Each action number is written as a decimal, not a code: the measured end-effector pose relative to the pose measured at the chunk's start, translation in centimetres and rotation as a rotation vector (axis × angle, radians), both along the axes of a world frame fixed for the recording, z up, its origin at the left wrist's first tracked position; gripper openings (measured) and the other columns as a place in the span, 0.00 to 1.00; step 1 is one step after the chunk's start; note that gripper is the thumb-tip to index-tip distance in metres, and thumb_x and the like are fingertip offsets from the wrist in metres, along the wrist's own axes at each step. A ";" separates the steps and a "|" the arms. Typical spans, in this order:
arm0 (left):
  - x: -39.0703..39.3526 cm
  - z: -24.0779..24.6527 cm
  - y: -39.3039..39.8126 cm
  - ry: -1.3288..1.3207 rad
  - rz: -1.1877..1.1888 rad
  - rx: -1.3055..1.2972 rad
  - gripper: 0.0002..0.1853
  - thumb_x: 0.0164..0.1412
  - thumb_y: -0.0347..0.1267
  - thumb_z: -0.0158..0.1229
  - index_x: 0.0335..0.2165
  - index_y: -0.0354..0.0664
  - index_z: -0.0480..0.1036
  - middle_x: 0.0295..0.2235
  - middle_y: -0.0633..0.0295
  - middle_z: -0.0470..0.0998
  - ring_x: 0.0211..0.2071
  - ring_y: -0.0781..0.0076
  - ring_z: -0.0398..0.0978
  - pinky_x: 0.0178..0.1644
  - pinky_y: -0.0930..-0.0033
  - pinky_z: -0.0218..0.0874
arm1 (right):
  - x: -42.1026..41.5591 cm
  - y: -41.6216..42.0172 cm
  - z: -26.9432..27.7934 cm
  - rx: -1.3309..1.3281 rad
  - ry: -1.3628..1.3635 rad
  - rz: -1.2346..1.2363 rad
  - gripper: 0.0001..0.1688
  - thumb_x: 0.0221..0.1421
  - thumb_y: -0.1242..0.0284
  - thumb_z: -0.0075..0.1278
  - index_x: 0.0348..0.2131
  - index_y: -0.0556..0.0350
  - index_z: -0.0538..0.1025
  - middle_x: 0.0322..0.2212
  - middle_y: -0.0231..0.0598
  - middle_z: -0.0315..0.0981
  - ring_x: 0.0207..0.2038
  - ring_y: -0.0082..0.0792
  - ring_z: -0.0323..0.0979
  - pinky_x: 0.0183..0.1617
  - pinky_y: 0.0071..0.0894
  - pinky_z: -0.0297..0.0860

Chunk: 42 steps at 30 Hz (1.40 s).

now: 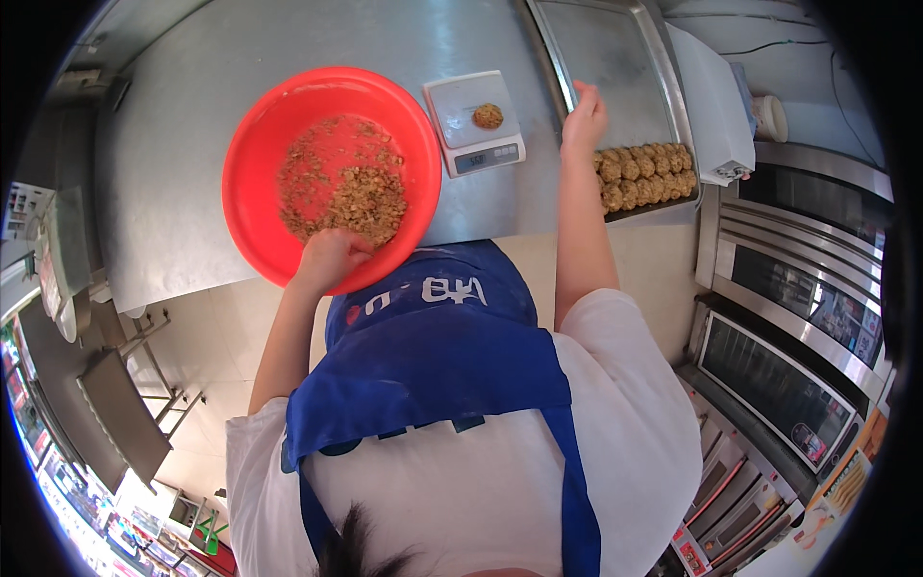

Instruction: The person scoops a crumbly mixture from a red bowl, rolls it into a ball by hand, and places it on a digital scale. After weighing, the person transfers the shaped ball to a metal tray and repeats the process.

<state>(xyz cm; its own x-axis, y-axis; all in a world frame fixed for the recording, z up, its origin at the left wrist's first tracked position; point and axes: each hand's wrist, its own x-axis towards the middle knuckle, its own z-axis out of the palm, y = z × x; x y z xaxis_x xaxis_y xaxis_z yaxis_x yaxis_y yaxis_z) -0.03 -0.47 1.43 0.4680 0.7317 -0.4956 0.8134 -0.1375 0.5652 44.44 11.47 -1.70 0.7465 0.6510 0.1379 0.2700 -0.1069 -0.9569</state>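
Note:
My left hand point(333, 258) reaches over the near rim of a red plastic basin point(252, 173). Its fingers are curled at the edge of a brown crumbly mixture point(368, 202), and what they may hold is hidden. My right hand point(585, 122) is above the left edge of a metal baking tray point(627, 65), fingers close together. Nothing shows in it, though its palm side is partly hidden. Between basin and tray, a digital kitchen scale point(461, 133) carries one ball of the mixture point(487, 115). Rows of similar balls point(645, 173) fill the tray's near end.
Basin, scale and tray rest on a stainless steel table point(180, 144). A white appliance point(710, 108) stands right of the tray. Oven doors point(779, 389) line the right side. My blue apron point(433, 346) is against the table's front edge. A metal rack point(166, 389) stands at left.

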 end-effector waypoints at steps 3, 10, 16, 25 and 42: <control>-0.6 -0.1 -0.5 -0.070 0.132 -0.068 0.09 0.54 0.33 0.67 0.36 0.48 0.86 0.34 0.55 0.85 0.36 0.56 0.83 0.44 0.57 0.74 | -0.6 0.6 1.7 0.052 0.044 0.017 0.26 0.70 0.59 0.42 0.43 0.61 0.84 0.45 0.46 0.82 0.52 0.41 0.75 0.59 0.38 0.66; -1.0 -0.1 -0.6 -0.041 0.279 0.262 0.09 0.54 0.32 0.69 0.36 0.45 0.84 0.28 0.57 0.84 0.32 0.60 0.83 0.40 0.59 0.74 | -5.3 -0.2 -1.0 -0.123 -0.596 0.415 0.18 0.64 0.63 0.52 0.46 0.54 0.83 0.44 0.47 0.82 0.50 0.46 0.76 0.57 0.39 0.70; -1.5 -0.8 -0.8 -0.442 0.816 0.199 0.13 0.61 0.39 0.69 0.38 0.41 0.83 0.31 0.57 0.84 0.34 0.72 0.82 0.40 0.65 0.73 | -9.6 1.0 -4.4 -0.253 -0.464 0.638 0.19 0.55 0.70 0.60 0.46 0.55 0.83 0.40 0.50 0.82 0.43 0.45 0.79 0.52 0.43 0.74; 0.5 2.9 3.3 -1.962 1.332 -0.878 0.26 0.69 0.57 0.56 0.42 0.46 0.76 0.41 0.62 0.79 0.47 0.66 0.75 0.56 0.57 0.67 | -30.4 -6.2 7.3 0.200 -0.508 1.293 0.14 0.62 0.78 0.57 0.48 0.61 0.80 0.50 0.43 0.77 0.46 0.43 0.78 0.58 0.41 0.71; -2.3 1.5 -0.9 -1.422 1.708 -0.531 0.21 0.66 0.56 0.62 0.36 0.52 0.73 0.23 0.68 0.73 0.22 0.74 0.73 0.22 0.69 0.60 | -32.2 -5.1 7.7 -0.234 -0.003 1.549 0.11 0.61 0.71 0.61 0.39 0.63 0.83 0.33 0.44 0.85 0.36 0.29 0.82 0.39 0.32 0.75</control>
<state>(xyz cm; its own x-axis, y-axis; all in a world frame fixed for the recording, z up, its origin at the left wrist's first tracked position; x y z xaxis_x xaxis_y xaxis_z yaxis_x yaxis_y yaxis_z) -2.31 -1.40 2.97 -0.1278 0.6606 -0.7398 -0.8437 0.3197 0.4312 12.25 6.33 5.98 -0.6440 0.7616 -0.0717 0.2554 0.1258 -0.9586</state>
